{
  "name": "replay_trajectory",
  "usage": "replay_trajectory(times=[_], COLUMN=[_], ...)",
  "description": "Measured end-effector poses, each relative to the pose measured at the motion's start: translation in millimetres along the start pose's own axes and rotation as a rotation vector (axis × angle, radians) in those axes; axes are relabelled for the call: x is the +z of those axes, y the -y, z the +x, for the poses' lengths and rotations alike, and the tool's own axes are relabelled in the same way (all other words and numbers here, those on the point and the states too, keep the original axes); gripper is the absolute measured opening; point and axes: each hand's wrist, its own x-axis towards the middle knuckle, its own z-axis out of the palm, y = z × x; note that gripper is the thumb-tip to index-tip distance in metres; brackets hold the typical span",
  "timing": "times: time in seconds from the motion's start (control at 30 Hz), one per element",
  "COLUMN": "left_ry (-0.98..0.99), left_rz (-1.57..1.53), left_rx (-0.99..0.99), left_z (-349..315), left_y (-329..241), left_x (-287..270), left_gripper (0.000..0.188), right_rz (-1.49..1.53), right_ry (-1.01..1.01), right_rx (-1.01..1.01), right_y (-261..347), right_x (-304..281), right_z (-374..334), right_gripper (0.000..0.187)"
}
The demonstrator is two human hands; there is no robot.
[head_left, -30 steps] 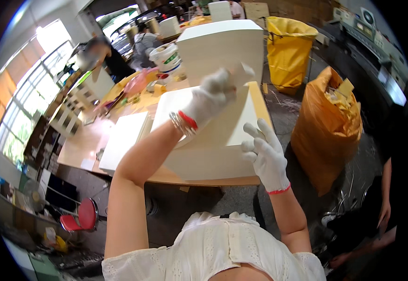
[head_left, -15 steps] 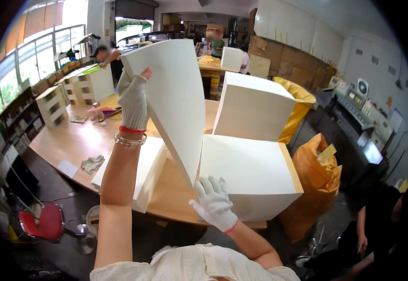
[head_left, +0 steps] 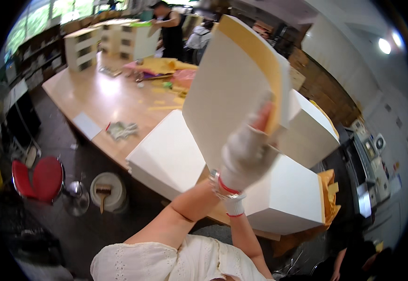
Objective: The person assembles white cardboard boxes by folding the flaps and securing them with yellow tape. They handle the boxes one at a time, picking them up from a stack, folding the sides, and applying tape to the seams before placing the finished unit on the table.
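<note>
Left hand (head_left: 250, 157) raised, closed on slab (head_left: 227, 89) edge; right hand (head_left: 235, 205) mostly hidden, grip can't be told. Bucket (head_left: 119, 184): brush (head_left: 103, 189) across top.

Near left, a red chair (head_left: 48, 179) is parked; to its right a brush (head_left: 103, 191) is plonked on a whitish bucket (head_left: 117, 199); a loose glove (head_left: 122, 131) is dumped on the wooden table (head_left: 68, 96), near a white sheet (head_left: 86, 125); further back, yellow scraps (head_left: 159, 65) and pink plastic (head_left: 184, 76) are kinda strewn about; far left, boxy units (head_left: 81, 50) are lined up; a person in black (head_left: 171, 35) can be spotted beside them.
</note>
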Motion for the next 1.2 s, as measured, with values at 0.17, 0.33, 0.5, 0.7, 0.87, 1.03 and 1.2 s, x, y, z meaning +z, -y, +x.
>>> replay_trajectory(times=[0.17,0.33,0.5,0.7,0.87,1.03,1.2], left_ry=[0.044,0.274,0.473,0.404,0.59,0.559,0.669], left_rz=[0.121,0.391,-0.413,0.681,0.351,0.21,0.224], left_rx=[0.066,-0.038,-0.406,-0.496,-1.117,-1.233,-1.19], left_z=[-12,4,-72,-116,-104,-100,-100], left_y=[23,61,165,223,212,239,234], left_x=[-18,-7,-96,-337,-375,-369,-368], left_gripper=[0.066,0.071,0.063,0.033,0.04,0.041,0.044], right_rz=[0.319,0.834,1.052,0.877,0.607,-0.151,-0.494], right_ry=[0.081,0.191,0.233,0.268,0.415,0.749,0.771], right_rx=[0.186,0.535,0.694,1.154,0.77,0.368,0.133], right_y=[-33,-48,6,-15,25,35,41], right_x=[59,93,136,136,107,90,89], right_z=[-58,-53,8,3,-7,-19,-22], right_gripper=[0.07,0.056,0.045,0.049,0.054,0.061,0.057])
